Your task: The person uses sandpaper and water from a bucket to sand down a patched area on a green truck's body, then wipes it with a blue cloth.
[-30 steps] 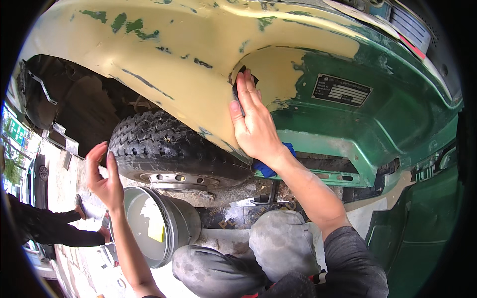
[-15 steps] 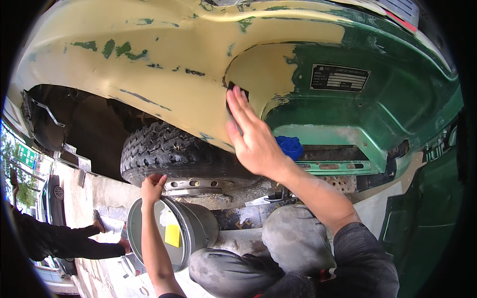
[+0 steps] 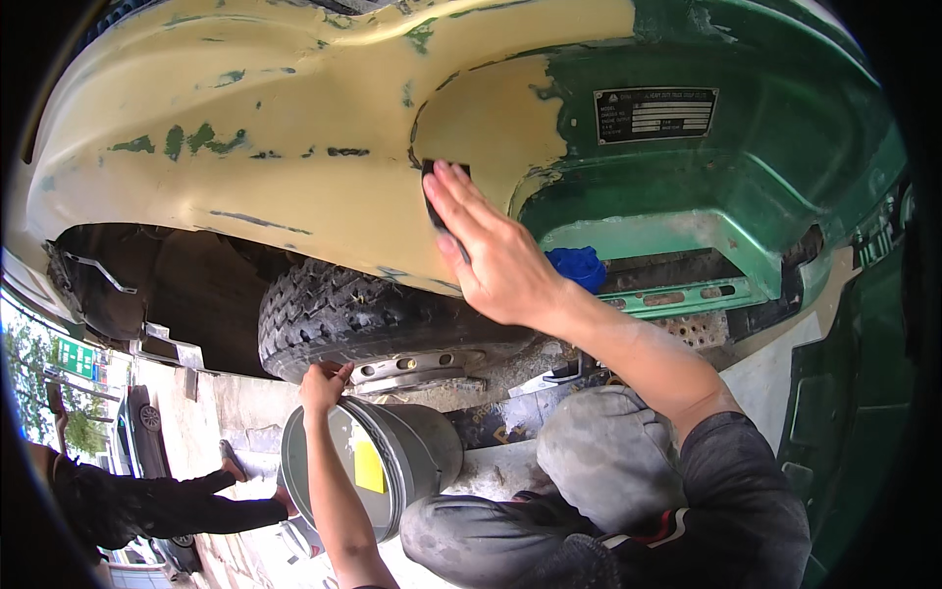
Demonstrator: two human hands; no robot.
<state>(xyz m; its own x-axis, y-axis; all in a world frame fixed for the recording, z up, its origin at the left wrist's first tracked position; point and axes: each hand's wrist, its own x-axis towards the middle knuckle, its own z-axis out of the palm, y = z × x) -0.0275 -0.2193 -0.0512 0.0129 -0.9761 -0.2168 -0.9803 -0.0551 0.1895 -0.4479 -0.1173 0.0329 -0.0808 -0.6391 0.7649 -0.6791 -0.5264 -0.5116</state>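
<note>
My right hand (image 3: 491, 240) lies with extended fingers over a black sheet that looks like sandpaper (image 3: 432, 201), pressing it against the fender (image 3: 324, 187). This panel is coated in tan filler, with green and dark patches showing through, next to the curved edge of a green step recess. Lower left, my left hand (image 3: 326, 385) has its fingers curled together between the tire (image 3: 324, 314) and the rim of a grey bucket (image 3: 417, 471). Whatever its fingertips pinch, if anything, is hidden. Inside the bucket is a yellow sponge (image 3: 369, 465).
A blue crumpled item (image 3: 577, 267) sits at the green step (image 3: 677, 298). A dark data plate (image 3: 655, 115) is fixed to the green panel. At far left, a person in dark trousers (image 3: 177, 506) is near a parked car (image 3: 145, 437). A green panel (image 3: 854, 422) stands at right.
The whole view has shifted, with the bucket and tire now farther right in it. My right hand stays on nearly the same area of the fender. My left hand remains beside the bucket rim.
</note>
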